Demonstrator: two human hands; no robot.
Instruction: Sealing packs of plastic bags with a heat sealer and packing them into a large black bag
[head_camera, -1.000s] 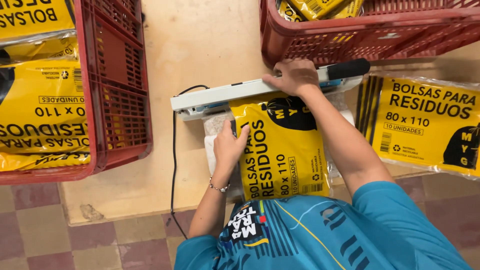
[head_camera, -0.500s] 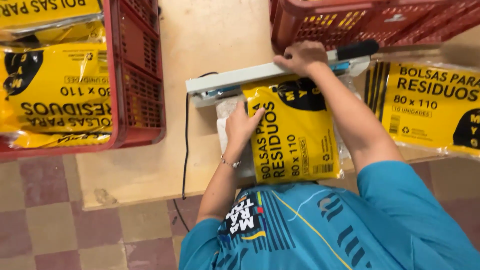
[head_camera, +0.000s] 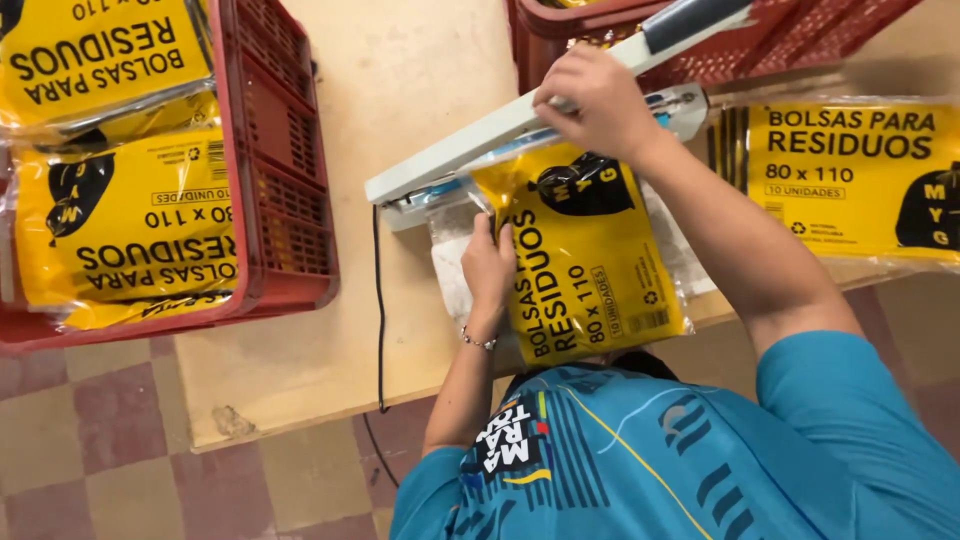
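Nearest the camera, a blue shirt with striped print is seen at the lower edge; both arms reach out from it over the counter.

The left hand is laid on the left edge of a yellow packet of folded bags in clear wrap. Its grip is partly closed: fingers are pressed flat on top of the packet and the thumb is curled at the edge, so the packet is pinned rather than lifted. A thin bracelet is worn at that wrist.

The packet lies on the counter directly in front of the person, with its far, open end fed between the arm and base of a white bag sealer. A black cord runs from the sealer down off the counter edge.

The right hand is clenched around the sealer arm near its dark handle; the arm is seen raised at an angle over the packet mouth.

Judgement on technique: the wrap should be kept flat and square across the sealing strip, the packet held steady by the left hand, and the arm pressed evenly so no wrinkle is trapped.

To the right, another yellow packet rests on the counter. Further out, a red crate at left is filled with similar packets, and a second red crate stands beyond the sealer.
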